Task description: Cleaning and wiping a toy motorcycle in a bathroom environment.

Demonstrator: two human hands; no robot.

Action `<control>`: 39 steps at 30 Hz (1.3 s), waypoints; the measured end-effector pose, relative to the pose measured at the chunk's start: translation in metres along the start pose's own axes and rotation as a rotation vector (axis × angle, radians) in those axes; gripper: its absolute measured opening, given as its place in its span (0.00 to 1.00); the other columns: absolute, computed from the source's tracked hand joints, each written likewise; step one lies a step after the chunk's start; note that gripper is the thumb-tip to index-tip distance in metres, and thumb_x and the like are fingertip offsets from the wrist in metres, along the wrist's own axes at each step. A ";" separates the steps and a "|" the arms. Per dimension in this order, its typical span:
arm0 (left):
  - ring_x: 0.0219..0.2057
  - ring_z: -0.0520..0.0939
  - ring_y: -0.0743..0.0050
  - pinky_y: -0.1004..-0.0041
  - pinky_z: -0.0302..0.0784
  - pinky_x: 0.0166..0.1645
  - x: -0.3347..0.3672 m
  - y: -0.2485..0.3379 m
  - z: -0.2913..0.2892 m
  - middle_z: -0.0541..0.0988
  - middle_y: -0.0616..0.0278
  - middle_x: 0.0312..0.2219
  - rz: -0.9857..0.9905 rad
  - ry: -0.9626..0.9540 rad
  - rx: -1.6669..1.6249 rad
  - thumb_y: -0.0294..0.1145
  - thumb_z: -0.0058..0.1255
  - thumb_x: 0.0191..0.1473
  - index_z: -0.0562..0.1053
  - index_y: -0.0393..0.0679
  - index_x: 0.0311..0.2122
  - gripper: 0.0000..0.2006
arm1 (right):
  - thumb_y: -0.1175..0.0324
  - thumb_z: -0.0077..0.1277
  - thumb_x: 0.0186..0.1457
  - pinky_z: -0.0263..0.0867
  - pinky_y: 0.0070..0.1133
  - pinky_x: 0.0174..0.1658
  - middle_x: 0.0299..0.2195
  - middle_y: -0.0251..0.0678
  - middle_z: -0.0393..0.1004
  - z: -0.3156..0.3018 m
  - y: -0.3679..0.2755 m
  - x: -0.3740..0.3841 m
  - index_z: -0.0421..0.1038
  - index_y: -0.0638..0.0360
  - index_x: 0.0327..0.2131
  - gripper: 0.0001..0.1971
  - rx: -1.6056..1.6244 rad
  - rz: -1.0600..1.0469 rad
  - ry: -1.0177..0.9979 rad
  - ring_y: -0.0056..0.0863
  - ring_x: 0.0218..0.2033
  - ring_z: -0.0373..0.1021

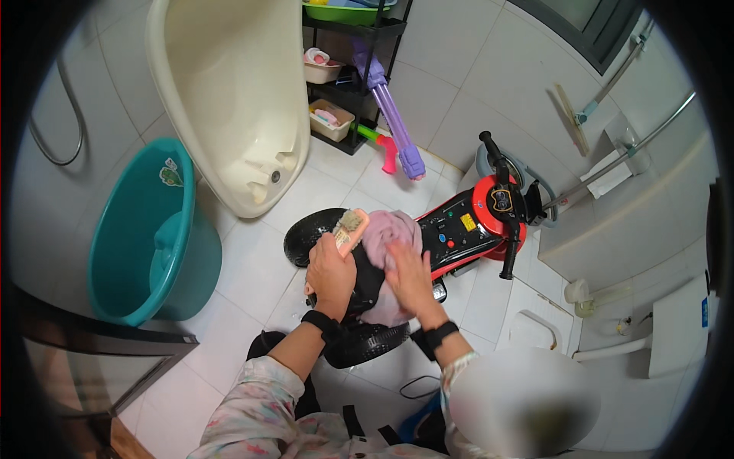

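A peach-handled scrubbing brush (352, 233) is gripped in my left hand (331, 277), its bristles facing up near the rear of a ride-on toy motorbike. My right hand (411, 277) is closed over a bunched pink cloth (390, 229) and presses it on the seat. Part of the cloth hangs down the near side. The red and black motorbike (459, 229) stands on the floor, its handlebars (501, 200) to the right. Two wide black rear wheels (367, 344) show on the left. The tips of my right fingers are partly lost in the cloth.
A large teal tub (202, 260) stands at left, beside an upright cream baby bath (164, 46). Behind are a black shelf rack (353, 141) and a purple toy water gun (397, 130). A grey bucket (547, 187) and a squat toilet (533, 330) are at right.
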State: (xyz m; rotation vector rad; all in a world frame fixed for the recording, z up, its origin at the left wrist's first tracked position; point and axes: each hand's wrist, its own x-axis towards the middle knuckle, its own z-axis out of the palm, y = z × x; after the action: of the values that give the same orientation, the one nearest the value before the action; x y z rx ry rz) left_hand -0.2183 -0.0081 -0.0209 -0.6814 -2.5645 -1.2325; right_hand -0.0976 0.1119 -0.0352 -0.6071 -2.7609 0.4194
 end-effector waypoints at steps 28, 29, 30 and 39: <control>0.31 0.75 0.38 0.51 0.68 0.35 0.006 0.014 -0.010 0.75 0.44 0.27 -0.125 -0.145 0.069 0.27 0.52 0.43 0.63 0.42 0.36 0.14 | 0.75 0.43 0.48 0.60 0.26 0.53 0.46 0.41 0.66 0.080 0.093 -0.049 0.56 0.58 0.55 0.27 0.489 0.479 0.991 0.34 0.47 0.64; 0.31 0.75 0.38 0.52 0.68 0.35 0.008 0.009 -0.010 0.75 0.44 0.27 -0.147 -0.152 0.086 0.27 0.52 0.43 0.63 0.42 0.36 0.14 | 0.76 0.43 0.47 0.59 0.26 0.54 0.47 0.41 0.66 0.101 0.066 -0.067 0.57 0.60 0.54 0.27 0.472 0.456 0.881 0.33 0.48 0.64; 0.31 0.75 0.39 0.52 0.68 0.35 0.011 0.006 -0.013 0.75 0.44 0.27 -0.162 -0.151 0.102 0.28 0.52 0.43 0.63 0.42 0.36 0.14 | 0.77 0.43 0.45 0.58 0.25 0.55 0.48 0.42 0.65 0.111 0.046 -0.078 0.58 0.62 0.53 0.27 0.460 0.427 0.780 0.33 0.49 0.63; 0.30 0.75 0.39 0.53 0.68 0.34 0.006 0.002 -0.028 0.74 0.44 0.26 -0.116 -0.133 0.139 0.27 0.50 0.43 0.62 0.40 0.35 0.13 | 0.77 0.46 0.48 0.58 0.24 0.54 0.44 0.40 0.69 0.022 0.159 -0.075 0.61 0.66 0.50 0.23 1.007 0.788 1.054 0.30 0.48 0.64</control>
State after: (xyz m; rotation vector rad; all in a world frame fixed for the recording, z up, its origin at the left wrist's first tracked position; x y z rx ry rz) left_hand -0.2230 -0.0269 0.0006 -0.6126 -2.8031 -1.0617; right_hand 0.0177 0.2123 -0.1244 -1.1238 -1.0282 1.1128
